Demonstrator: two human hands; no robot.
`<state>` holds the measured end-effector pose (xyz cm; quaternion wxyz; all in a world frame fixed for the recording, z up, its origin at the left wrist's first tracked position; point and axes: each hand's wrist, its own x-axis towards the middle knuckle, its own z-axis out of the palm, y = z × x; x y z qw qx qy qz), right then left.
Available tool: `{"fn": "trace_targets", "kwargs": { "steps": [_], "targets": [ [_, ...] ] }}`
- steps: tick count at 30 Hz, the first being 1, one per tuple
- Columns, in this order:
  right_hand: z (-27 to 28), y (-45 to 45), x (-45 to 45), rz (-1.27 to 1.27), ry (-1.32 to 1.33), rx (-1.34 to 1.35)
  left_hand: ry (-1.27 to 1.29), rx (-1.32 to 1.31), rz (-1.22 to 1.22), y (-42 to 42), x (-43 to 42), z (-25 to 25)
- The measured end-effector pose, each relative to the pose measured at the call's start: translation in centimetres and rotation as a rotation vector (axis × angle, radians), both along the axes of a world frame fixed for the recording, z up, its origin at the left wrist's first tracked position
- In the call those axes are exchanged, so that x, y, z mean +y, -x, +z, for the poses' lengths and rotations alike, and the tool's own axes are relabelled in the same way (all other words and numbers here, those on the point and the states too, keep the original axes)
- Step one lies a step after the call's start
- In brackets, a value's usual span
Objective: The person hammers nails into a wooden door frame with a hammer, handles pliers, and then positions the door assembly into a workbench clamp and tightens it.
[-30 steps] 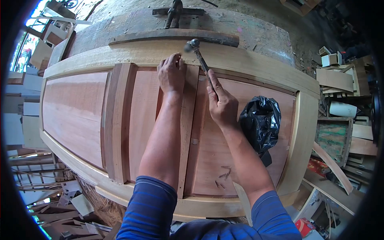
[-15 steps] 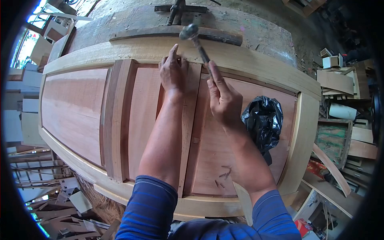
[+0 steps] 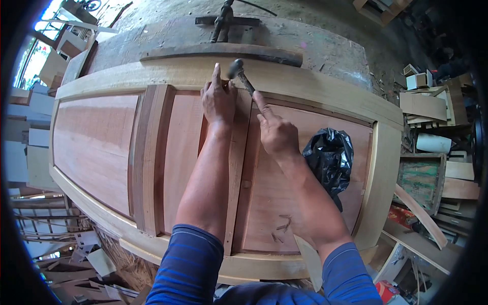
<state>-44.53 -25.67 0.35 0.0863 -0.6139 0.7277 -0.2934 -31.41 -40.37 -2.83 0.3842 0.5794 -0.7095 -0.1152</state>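
A wooden panelled door (image 3: 264, 269) lies flat before me. My left hand (image 3: 219, 101) rests at the upper end of an upright strip (image 3: 235, 178), index finger raised and the other fingers pinched together; what they hold is too small to make out. My right hand (image 3: 277, 133) is closed round the handle of a hammer (image 3: 245, 81), its blurred head close to my left fingers, near the door's far rail. Several nails (image 3: 282, 229) lie on the right panel, below a black plastic bag (image 3: 330, 160).
Beyond the door, a wooden bar (image 3: 223, 50) lies on the worktable (image 3: 325, 46) beside a metal clamp (image 3: 221, 23). Wood offcuts and a green-stained tray (image 3: 419, 178) are on the right. More scrap wood (image 3: 101, 260) is at the lower left.
The hammer head has swung up, then down towards my left fingers. My left index finger has lifted from the others. The view has shifted slightly.
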Motion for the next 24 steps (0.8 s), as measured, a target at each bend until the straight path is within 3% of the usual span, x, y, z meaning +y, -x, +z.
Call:
{"fn": "trace_targets", "kwargs": {
  "steps": [1,5,7,11,12,13,16,19,24],
  "targets": [
    [1.4,0.2,0.0,-0.024,-0.026,0.151,0.007,-0.002,-0.006,-0.2,0.2,-0.3],
    [1.3,0.1,0.1,-0.011,0.308,-0.071,-0.022,0.03,0.003,0.2,-0.5,0.0],
    [-0.5,0.1,0.4,0.015,0.331,-0.109,-0.056,0.007,0.01,0.0,0.8,0.2],
    [-0.2,1.6,0.1,0.024,0.034,-0.045,-0.009,-0.02,-0.007,0.5,0.1,1.0],
    [-0.7,1.4,0.6,0.009,0.104,-0.107,-0.015,-0.018,-0.021,0.1,0.1,0.4],
    [-1.7,1.3,1.0,-0.004,0.175,-0.168,0.147,-0.092,-0.041,0.0,-0.4,-0.1],
    [-3.4,1.1,2.1,-0.041,0.265,-0.268,-0.017,0.117,-0.03,-0.1,-0.5,-0.4],
    [-4.0,1.1,1.8,-0.07,0.338,-0.31,0.029,0.34,-0.074,-0.2,-0.4,-0.4],
    [-3.9,1.3,1.9,-0.108,0.269,-0.327,-0.034,0.344,-0.083,0.1,0.1,0.3]
  ]
}}
